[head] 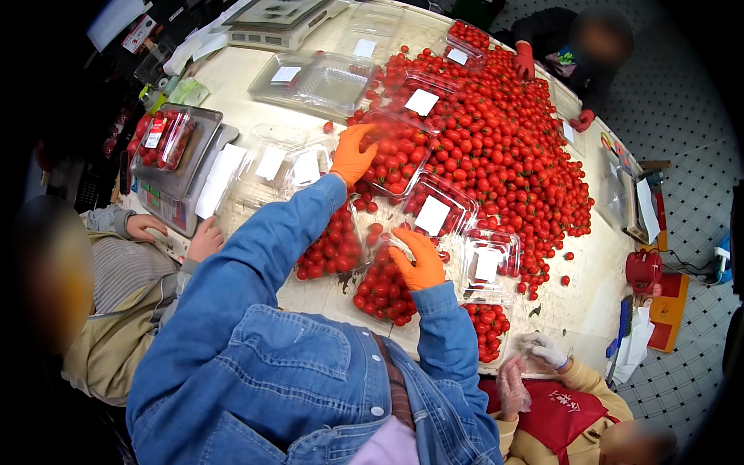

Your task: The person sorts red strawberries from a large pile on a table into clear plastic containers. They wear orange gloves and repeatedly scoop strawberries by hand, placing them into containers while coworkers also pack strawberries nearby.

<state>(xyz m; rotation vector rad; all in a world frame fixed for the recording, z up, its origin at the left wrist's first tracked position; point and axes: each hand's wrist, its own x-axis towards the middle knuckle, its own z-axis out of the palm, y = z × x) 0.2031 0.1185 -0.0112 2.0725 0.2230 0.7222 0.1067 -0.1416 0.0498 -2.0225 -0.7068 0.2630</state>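
My left hand [352, 154], in an orange glove, is at the left edge of a clear plastic container of cherry tomatoes [398, 157]. Its thumb and fingers are apart, and whether they grip the edge is unclear. My right hand [419, 260], gloved the same way, is curled at the upper right of another filled plastic container [381, 288] near the table's front. Its grip is hard to make out. Between my arms stands a third container of tomatoes [331, 247]. A labelled container [433, 212] lies just beyond my right hand.
Loose cherry tomatoes [494, 145] form a large heap across the table [575, 296]. Clear containers [337, 81] lie at the far left. A scale [168, 200] carries a packed box [165, 139]. Co-workers' hands are at the left [206, 238], far right [524, 61] and front right [543, 349].
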